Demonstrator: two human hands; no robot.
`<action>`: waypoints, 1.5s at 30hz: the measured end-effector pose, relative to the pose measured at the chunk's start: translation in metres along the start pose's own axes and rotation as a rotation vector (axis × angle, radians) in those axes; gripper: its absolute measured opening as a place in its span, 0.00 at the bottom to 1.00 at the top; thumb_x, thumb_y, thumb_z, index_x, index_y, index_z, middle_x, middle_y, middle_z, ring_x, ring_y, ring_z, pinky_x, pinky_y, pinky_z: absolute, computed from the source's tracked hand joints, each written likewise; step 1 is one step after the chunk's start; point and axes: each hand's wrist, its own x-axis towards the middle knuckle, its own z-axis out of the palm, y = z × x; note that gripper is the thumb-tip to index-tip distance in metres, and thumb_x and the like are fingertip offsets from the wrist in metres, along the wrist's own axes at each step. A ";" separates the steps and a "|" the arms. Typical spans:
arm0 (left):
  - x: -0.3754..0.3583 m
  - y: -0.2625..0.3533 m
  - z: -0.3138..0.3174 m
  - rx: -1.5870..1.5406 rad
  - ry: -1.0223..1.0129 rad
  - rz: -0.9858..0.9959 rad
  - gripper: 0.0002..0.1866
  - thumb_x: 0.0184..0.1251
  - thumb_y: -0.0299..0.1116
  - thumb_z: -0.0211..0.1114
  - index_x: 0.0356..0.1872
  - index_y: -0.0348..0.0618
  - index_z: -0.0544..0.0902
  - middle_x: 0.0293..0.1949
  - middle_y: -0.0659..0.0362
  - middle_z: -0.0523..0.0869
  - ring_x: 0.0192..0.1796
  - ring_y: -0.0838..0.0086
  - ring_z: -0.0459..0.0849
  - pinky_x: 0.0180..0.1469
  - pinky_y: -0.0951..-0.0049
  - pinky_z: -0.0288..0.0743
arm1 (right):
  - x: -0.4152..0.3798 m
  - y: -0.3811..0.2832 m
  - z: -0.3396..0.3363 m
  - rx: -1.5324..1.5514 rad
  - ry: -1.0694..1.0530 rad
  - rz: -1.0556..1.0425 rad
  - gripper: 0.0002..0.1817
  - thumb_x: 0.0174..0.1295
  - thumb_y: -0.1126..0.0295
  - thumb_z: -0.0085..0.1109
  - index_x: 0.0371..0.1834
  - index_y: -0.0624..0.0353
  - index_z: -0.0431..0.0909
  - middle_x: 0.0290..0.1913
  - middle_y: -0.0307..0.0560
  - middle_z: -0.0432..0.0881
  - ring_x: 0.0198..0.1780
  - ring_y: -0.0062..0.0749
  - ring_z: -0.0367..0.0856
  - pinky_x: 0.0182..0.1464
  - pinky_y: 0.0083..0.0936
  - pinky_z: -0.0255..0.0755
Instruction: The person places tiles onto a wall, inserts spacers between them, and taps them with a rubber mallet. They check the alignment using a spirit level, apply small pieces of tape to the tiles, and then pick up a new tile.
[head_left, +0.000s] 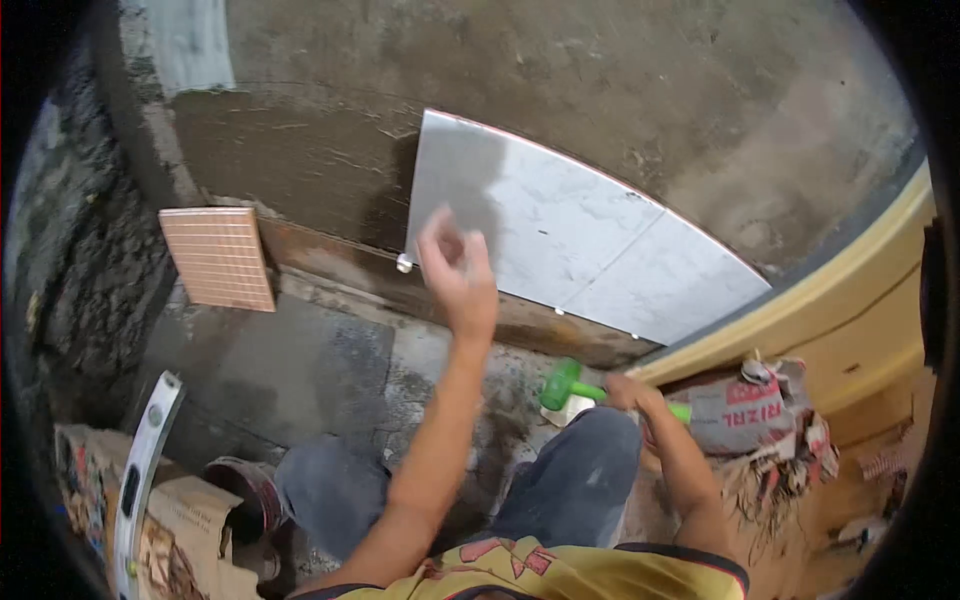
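Observation:
Two pale marbled tiles (560, 220) stand side by side against the wall, white spacers along their lower edge. In front of the left tile is my left hand (455, 255), raised and slightly blurred, its fingers apart and curved with nothing between them. My right hand (630, 393) is wrapped round the handle of a green mallet (563, 384), low near my right knee. The mallet's head lies to the left of that hand, below the tiles' lower edge.
A ribbed tile (218, 260) leans with its back showing at the left. Nearer are a spirit level (145, 480), a bucket (245, 490) and torn cardboard (190, 540). A cement bag (740, 412) lies at the right beside a yellow door frame (800, 310).

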 end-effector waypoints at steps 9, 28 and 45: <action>0.105 0.078 0.008 0.895 -0.261 0.629 0.21 0.66 0.23 0.62 0.61 0.37 0.80 0.48 0.48 0.79 0.49 0.58 0.82 0.57 0.61 0.76 | -0.017 0.080 0.189 0.659 0.355 -0.256 0.23 0.58 0.65 0.64 0.54 0.67 0.80 0.53 0.64 0.84 0.52 0.49 0.84 0.57 0.40 0.74; -0.011 0.065 0.138 0.641 -0.689 1.001 0.16 0.61 0.22 0.68 0.50 0.45 0.88 0.34 0.56 0.80 0.38 0.63 0.80 0.41 0.64 0.75 | -0.071 0.052 0.151 0.872 0.366 -0.077 0.20 0.60 0.70 0.62 0.53 0.71 0.82 0.51 0.62 0.87 0.53 0.43 0.85 0.56 0.37 0.75; 0.162 0.066 -0.058 0.878 -0.137 0.789 0.12 0.69 0.41 0.72 0.43 0.46 0.93 0.33 0.60 0.91 0.31 0.79 0.83 0.39 0.75 0.78 | -0.042 0.087 0.253 0.947 0.328 0.125 0.20 0.65 0.63 0.60 0.53 0.69 0.80 0.42 0.61 0.84 0.45 0.45 0.81 0.48 0.43 0.73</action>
